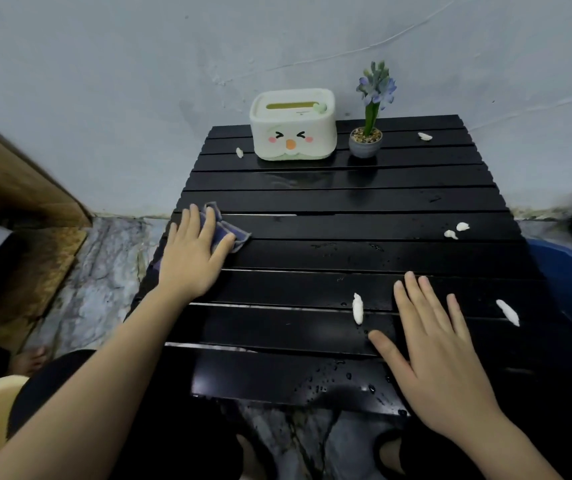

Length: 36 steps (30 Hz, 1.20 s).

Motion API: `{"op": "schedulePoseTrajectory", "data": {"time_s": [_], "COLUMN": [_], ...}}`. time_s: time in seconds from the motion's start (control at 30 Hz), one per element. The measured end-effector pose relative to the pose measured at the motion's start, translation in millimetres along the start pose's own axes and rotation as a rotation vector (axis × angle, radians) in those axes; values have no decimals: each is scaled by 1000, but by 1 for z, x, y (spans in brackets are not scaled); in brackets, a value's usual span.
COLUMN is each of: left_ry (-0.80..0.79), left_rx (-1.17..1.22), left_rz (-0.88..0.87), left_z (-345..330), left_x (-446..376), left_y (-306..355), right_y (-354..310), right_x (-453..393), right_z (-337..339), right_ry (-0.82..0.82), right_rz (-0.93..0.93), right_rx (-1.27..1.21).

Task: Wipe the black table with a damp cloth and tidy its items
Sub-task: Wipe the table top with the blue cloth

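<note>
The black slatted table is wet, with water drops near its front edge. My left hand presses flat on a purple-grey cloth at the table's left edge. My right hand lies flat on the front right slats, fingers spread, holding nothing. Several white tissue scraps lie about: one just left of my right hand, one to its right, a pair at mid right, one at the back right, one beside the tissue box.
A cream tissue box with a cartoon face and a small potted purple flower stand at the back against the wall. A blue tub sits right of the table, a cardboard box on the floor at left.
</note>
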<state>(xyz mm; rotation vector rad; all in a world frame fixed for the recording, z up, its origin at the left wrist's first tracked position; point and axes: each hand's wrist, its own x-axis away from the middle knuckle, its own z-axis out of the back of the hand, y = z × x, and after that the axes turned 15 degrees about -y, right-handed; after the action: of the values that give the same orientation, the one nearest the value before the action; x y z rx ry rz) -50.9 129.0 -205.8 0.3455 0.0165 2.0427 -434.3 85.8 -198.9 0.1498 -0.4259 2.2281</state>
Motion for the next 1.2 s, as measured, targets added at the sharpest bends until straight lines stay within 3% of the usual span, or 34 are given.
{"op": "schedulePoseTrajectory", "data": {"time_s": [0.17,0.33,0.43,0.57,0.73,0.83,0.93,1.07,1.2], "left_ry": [-47,-195,-248,-245,-192,-77,-51,-161,-183], "left_rx": [-55,-55,-34,33,562,666,572,515,88], "left_rz": [-279,-698,-819,-792,-601,-518,-486,-531,-455], "left_z": [2,-9,-9,-12,6,23,40,37,-1], "left_x": [-14,-36,-42,-43,-22,-7,26,89,107], "left_y": [60,166,219,238,215,165,97,24,-2], "right_y": [0,0,0,0,4,7,11,12,10], "right_x": [0,-2,-2,-2,3,15,27,29,29], "right_z": [0,0,0,0,5,8,6,-1,-3], "right_ry": [16,21,19,25,76,91,40,18,36], "right_rz": [-4,-6,-6,1,54,66,28,-10,-19], "right_rx": [22,34,27,-13,-211,-213,-144,-11,17]}}
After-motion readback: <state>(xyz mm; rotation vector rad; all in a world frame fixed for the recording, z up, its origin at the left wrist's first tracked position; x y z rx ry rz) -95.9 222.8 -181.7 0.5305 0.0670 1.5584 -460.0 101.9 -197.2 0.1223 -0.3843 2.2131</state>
